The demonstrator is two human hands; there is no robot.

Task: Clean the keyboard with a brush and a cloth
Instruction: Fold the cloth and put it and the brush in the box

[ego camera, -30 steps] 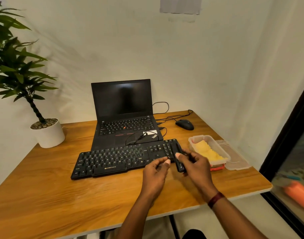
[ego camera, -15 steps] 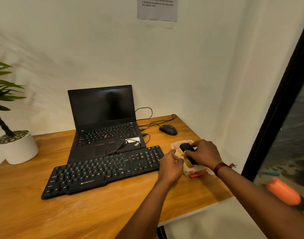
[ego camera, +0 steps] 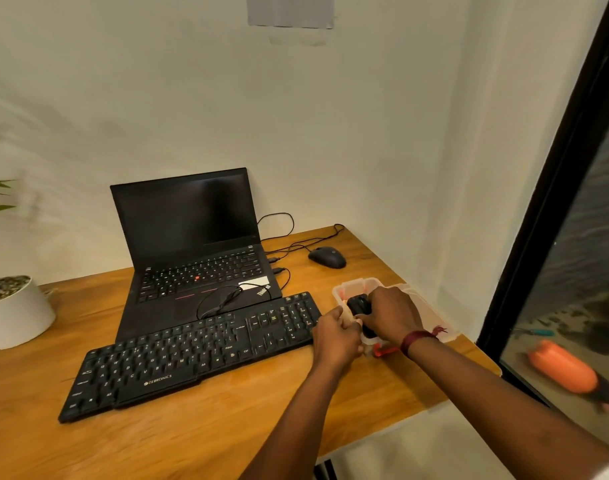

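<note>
Right hand (ego camera: 391, 315) grips the black brush (ego camera: 360, 304) over the plastic box (ego camera: 355, 284), just right of the keyboard (ego camera: 192, 355). Left hand (ego camera: 336, 336) curls at the box's near-left rim; can't tell if it's gripping.

brush (ego camera: 360, 304) mostly hidden, potted plant (ego camera: 14, 311) cropped

Small office nook. Wooden desk (ego camera: 199, 434) in a white-walled corner, centre frame, with laptop (ego camera: 192, 244), keyboard (ego camera: 192, 355), mouse (ego camera: 327, 257). Printed notice (ego camera: 291, 10) taped at top; potted plant (ego camera: 14, 306) at left edge.
</note>
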